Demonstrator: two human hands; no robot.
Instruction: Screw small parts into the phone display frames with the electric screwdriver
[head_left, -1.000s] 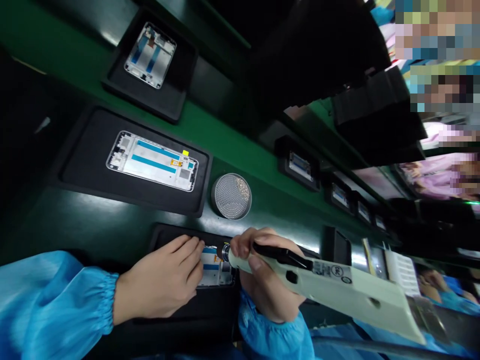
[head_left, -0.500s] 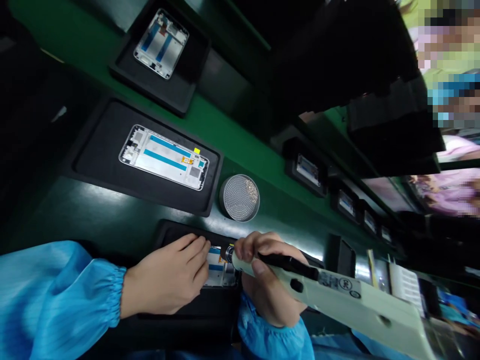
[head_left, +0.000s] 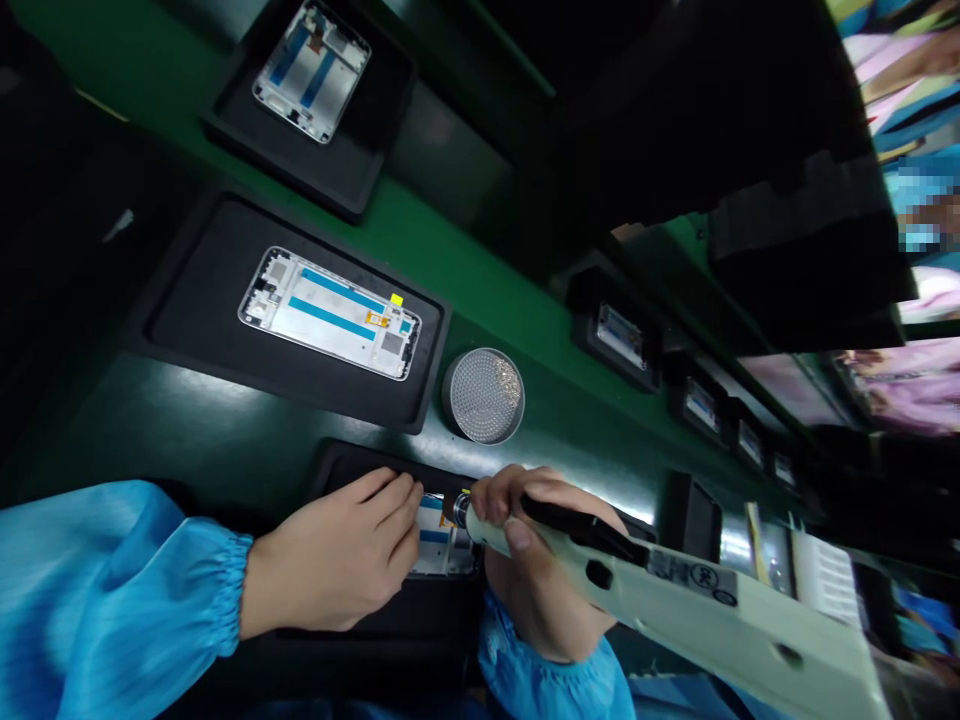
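Observation:
My right hand [head_left: 544,545] is wrapped round a pale green electric screwdriver [head_left: 697,600] with a black lever. The screwdriver slants down to the left, its tip over a silver phone frame [head_left: 435,558] with blue strips. Whether the tip touches a screw cannot be made out. My left hand [head_left: 337,550] lies over the left part of that frame, fingers bent together at its edge. Both hands hide much of the frame, which sits in a black tray [head_left: 345,462]. Just beyond my hands stands a round perforated screw dish [head_left: 480,395], small screws gathered at its right side.
Behind my left hand, a black tray [head_left: 195,290] carries another phone frame [head_left: 330,315] with a yellow tab. Farther back is a third tray [head_left: 375,130] with a phone frame [head_left: 313,75]. Several trayed frames line the green bench at right, near a white basket [head_left: 825,575]. Other people sit beyond.
The view has shifted slightly. My right hand and the screwdriver body sit a little farther right in the picture. My left hand has stayed in place over the phone frame.

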